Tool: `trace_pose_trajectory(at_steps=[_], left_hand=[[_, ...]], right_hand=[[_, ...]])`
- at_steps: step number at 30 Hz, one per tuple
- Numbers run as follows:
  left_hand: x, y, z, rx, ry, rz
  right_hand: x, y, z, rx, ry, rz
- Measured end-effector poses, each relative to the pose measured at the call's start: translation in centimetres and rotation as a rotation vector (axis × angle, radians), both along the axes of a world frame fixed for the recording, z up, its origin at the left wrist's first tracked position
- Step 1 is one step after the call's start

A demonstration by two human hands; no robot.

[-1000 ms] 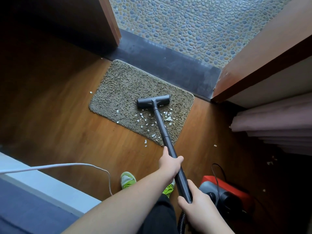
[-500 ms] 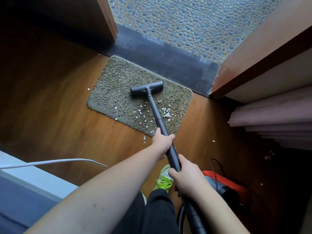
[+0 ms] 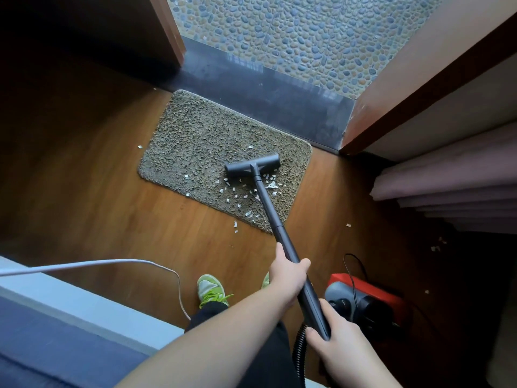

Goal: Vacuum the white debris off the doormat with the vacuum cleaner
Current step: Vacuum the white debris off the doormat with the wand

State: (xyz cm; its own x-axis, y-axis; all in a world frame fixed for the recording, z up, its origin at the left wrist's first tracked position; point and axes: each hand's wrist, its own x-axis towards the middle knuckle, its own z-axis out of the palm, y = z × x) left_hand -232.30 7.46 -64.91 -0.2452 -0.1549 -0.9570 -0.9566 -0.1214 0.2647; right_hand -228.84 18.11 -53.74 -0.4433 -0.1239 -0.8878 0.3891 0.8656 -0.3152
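Wand (image 3: 268,203): rigid, likely light; left hand (image 3: 288,273) grip mid-shaft, right hand (image 3: 333,343) grip at hose end. Debris (image 3: 246,196): light flakes on shaggy mat (image 3: 195,141).

Daylight enters from 12 o'clock, over the pebble floor (image 3: 307,32); faint glare on the sill (image 3: 265,88). Dim at 9–11 and 4–5 o'clock, corners near black. Wide-angle bend at edges; forearms at 6 slightly soft. Mat (image 3: 195,141) sharp.
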Motion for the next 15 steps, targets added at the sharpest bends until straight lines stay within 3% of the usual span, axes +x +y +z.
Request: trace_pose_trajectory(at_steps=[15], left_hand=[[4.0,3.0,2.7,-0.037,0.017,-0.151]], right_hand=[[4.1,2.4,1.8,0.040,-0.030,-0.109]])
